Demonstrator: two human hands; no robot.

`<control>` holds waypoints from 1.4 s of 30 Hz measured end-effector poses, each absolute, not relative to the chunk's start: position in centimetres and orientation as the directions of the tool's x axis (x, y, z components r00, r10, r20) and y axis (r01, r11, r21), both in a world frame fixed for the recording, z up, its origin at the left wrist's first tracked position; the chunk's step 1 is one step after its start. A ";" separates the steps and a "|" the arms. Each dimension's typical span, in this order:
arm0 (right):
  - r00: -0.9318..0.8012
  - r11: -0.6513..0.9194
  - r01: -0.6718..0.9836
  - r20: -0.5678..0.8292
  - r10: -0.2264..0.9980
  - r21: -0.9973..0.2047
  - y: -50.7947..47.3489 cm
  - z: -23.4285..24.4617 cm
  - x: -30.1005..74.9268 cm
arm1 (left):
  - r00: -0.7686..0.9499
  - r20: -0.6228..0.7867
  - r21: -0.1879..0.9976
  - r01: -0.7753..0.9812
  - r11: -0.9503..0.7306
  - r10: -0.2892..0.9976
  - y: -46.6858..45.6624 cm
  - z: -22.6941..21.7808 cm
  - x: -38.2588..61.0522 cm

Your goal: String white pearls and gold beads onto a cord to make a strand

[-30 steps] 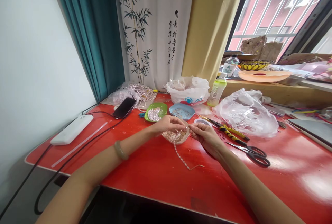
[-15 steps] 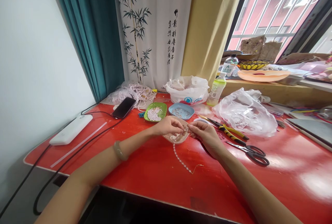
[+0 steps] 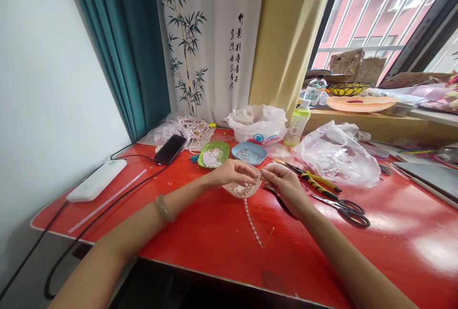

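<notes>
My left hand is over a pale dish of small gold beads, with thumb and fingers pinched together. Close beside it, my right hand is closed too, its thumb and forefinger meeting at the dish's right rim. What sits between the fingertips is too small to make out. A strand of pearly beads hangs from the dish's front edge, ending in a thin gold-coloured tail on the table; its upper end is lost near the fingers. Under my right hand lies a dark object, partly hidden.
Behind the hands are a green dish of pale beads and a blue dish of small pieces. Pliers and scissors lie right, near a plastic bag. A phone and white power bank are left.
The beaded strand has shifted slightly right and nearer to me, and its gold tail now points upward more steeply. My hands stay over the dish, fingertips still close together.
</notes>
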State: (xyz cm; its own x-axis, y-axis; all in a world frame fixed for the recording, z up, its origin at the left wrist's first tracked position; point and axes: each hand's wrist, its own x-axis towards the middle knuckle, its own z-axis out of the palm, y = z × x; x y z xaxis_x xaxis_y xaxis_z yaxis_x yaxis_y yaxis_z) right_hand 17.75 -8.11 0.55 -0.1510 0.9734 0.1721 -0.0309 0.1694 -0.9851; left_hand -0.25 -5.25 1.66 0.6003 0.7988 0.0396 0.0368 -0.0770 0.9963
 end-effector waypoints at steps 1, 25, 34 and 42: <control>-0.143 0.184 -0.014 0.184 0.972 -0.983 -8.1 0.6 17.8 | 0.600 0.041 0.997 0.028 -0.073 0.799 -5.2 1.7 -0.3; -0.180 0.505 0.471 0.481 0.858 -0.723 -8.5 1.3 18.3 | 0.506 0.062 0.996 -0.085 -0.022 0.860 -4.6 1.2 -0.1; -0.209 0.447 0.408 0.395 0.895 -0.796 -8.3 0.8 18.1 | 0.527 0.075 0.995 -0.100 -0.026 0.847 -4.4 1.0 -0.3; -0.279 0.350 0.289 0.271 0.921 -0.891 -8.0 0.2 17.7 | 0.523 0.076 0.995 -0.090 -0.033 0.849 -4.4 0.9 -0.2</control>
State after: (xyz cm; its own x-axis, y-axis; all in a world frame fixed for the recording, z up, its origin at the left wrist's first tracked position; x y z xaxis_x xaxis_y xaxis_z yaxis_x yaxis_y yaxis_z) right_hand 17.71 -8.00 0.20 -0.2794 0.9211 0.2711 0.2889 0.3498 -0.8912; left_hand -0.18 -4.43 0.91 0.5233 0.8488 0.0757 -0.0905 -0.0330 0.9954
